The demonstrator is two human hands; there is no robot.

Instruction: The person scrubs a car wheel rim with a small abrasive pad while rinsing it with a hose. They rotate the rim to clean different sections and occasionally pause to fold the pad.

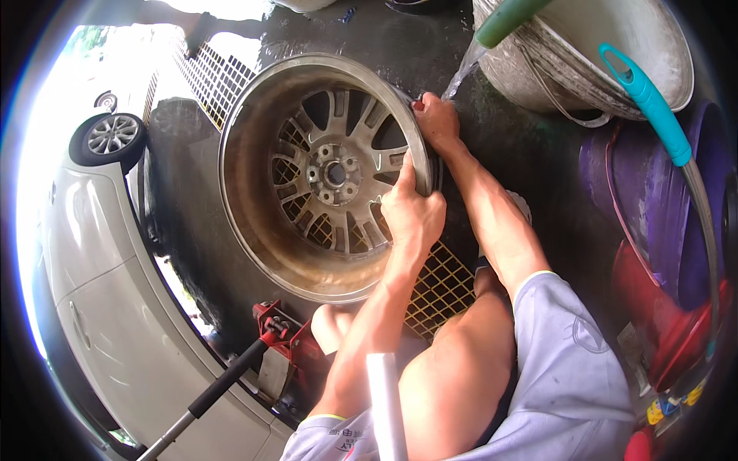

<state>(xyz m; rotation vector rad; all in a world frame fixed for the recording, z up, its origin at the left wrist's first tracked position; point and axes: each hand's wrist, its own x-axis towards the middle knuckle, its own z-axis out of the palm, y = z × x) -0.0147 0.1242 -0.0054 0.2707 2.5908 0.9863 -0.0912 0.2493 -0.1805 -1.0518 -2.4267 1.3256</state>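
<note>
While the alloy wheel rim [327,173] stands upright at centre frame, the left hand [411,211] clasps its right edge, thumb inside. Just above, the right hand [437,119] grips the same edge under water from a green hose [507,19].

Single view: head-worn fisheye, left unit of side-by-side pair. Looks steeply down over person's own knees and forearms, which enter from lower edge. Close range: alloy wheel rim [327,177] fills centre, left hand [413,215] and right hand [437,119] on its edge. Strong barrel bend toward dark circular border. Periphery: white car [100,261] at left, metal basin [592,54] top right. No second view, no overlap to log.
</note>
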